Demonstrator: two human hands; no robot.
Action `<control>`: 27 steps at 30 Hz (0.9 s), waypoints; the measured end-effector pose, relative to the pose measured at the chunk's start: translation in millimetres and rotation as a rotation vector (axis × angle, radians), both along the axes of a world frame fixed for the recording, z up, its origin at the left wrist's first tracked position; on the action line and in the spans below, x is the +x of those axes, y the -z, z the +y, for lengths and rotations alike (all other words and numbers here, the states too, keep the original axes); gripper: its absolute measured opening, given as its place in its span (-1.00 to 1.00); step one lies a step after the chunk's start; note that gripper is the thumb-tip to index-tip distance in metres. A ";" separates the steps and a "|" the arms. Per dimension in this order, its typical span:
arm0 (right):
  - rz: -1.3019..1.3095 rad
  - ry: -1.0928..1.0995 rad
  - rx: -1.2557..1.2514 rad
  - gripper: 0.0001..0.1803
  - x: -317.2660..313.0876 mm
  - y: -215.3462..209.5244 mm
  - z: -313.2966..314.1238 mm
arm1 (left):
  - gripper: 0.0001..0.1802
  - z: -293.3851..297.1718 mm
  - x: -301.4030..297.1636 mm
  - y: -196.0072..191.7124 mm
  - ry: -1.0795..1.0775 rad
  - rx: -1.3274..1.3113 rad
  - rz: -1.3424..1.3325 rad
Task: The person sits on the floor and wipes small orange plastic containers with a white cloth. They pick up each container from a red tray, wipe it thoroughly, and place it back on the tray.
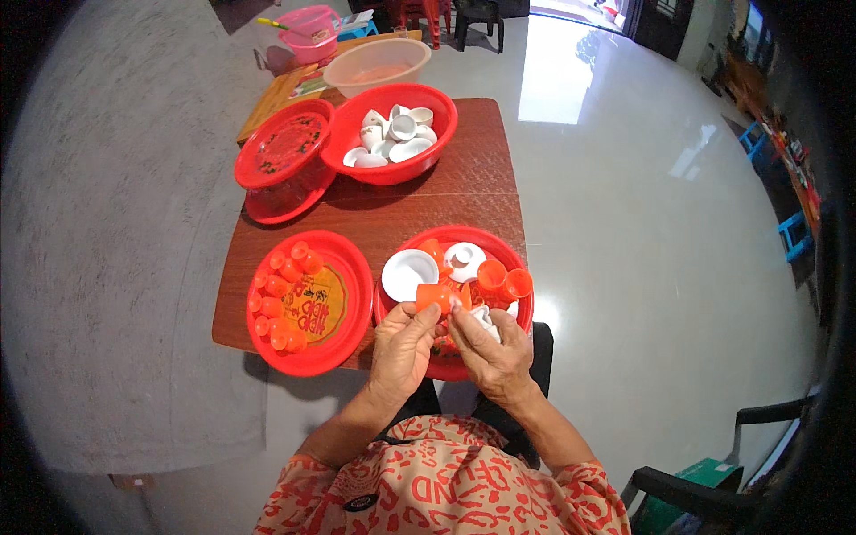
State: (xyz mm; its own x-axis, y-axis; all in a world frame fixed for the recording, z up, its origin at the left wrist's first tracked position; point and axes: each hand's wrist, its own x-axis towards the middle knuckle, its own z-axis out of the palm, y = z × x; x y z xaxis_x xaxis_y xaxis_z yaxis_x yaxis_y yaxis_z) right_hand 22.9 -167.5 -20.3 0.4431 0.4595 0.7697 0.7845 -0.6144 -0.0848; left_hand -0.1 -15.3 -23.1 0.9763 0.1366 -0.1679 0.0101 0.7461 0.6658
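My left hand [403,349] pinches a small orange plastic cup [433,297] lying sideways over a red tray [530,308]. At the cup's right end are the fingertips of my right hand [496,357]. A crumpled white piece that looks like cloth [483,318] shows between the right hand's fingers, partly hidden. Beneath the hands, the tray carries a white bowl [410,273], a white lid-like piece with a hole [464,259] and more orange cups [491,275]. Left of them, several small orange cups [276,285] line the edge of another red tray [354,314].
Farther back on the brown table [477,169] stands a red basin [450,134] of white cups and bowls. Beside it leans a patterned red tray [276,147]. A pale translucent basin [379,64] and a pink basket [312,31] sit behind. At lower right is a black-armed chair [695,495].
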 end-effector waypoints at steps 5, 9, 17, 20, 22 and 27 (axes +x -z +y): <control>0.079 -0.012 0.225 -0.64 1.4 4.1 -1.2 | -0.84 3.7 3.9 2.0 0.080 -0.180 0.026; 0.259 -0.109 0.545 -0.56 -1.7 -5.0 22.4 | -0.70 -5.5 5.2 -12.0 0.183 -0.313 0.124; 1.058 -0.172 1.267 -0.74 5.6 1.6 26.5 | -0.54 -12.4 -0.8 -13.6 0.210 -0.293 0.056; 1.149 -0.267 1.377 -0.70 1.4 -9.6 23.8 | -0.52 -4.3 1.9 0.0 0.196 -0.316 0.106; 1.099 -0.308 1.313 -0.68 -5.5 -13.2 22.2 | -0.55 -3.1 2.5 -2.0 0.291 -0.408 0.068; 1.103 -0.346 1.260 -0.71 -6.3 -4.0 21.5 | -0.59 -8.7 4.4 -7.9 0.240 -0.342 0.092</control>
State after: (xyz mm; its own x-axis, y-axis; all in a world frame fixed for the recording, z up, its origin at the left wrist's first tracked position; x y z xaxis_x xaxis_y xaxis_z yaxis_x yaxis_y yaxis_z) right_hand 16.6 -146.0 -16.4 0.9916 0.0357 0.1247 0.0979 0.4252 -0.8998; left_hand 4.3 -24.0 -15.2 0.9523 -0.1718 -0.2521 0.2587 0.8928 0.3687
